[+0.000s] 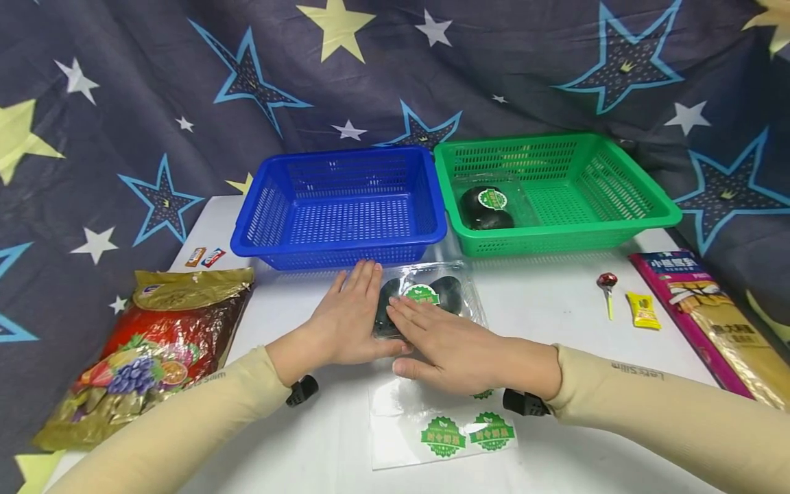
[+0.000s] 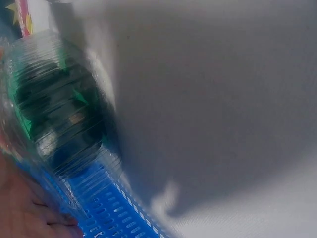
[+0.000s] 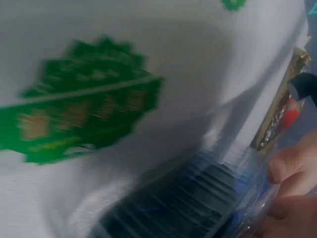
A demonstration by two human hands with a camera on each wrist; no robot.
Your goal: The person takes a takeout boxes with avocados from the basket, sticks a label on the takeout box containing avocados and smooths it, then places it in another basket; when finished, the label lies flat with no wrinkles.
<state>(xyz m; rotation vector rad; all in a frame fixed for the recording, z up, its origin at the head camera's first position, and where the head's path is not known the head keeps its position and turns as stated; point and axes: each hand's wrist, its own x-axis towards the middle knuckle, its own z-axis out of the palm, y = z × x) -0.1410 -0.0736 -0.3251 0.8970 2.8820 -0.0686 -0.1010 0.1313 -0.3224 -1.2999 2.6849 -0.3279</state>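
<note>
A clear plastic box [image 1: 472, 302] with dark round fruits [image 1: 449, 291] inside lies on the white table, a green round sticker [image 1: 422, 295] on its lid. My left hand [image 1: 345, 319] rests along the box's left side, fingers extended toward the blue basket. My right hand [image 1: 447, 343] lies over the near part of the lid, its straight fingers touching the sticker's lower edge. The box's ribbed clear side [image 2: 59, 109] shows in the left wrist view. Under my right wrist is a white sheet [image 1: 401, 439] with several green stickers [image 1: 492, 431].
A blue basket [image 1: 339, 257] stands behind the box. Beside it, a green basket [image 1: 568, 237] holds another stickered fruit box [image 1: 494, 199]. A red candy bag [image 1: 166, 350] and small wrapped sweets [image 1: 212, 258] lie left; a lollipop [image 1: 607, 281], yellow packet [image 1: 643, 310] and pink-gold package [image 1: 710, 315] lie right.
</note>
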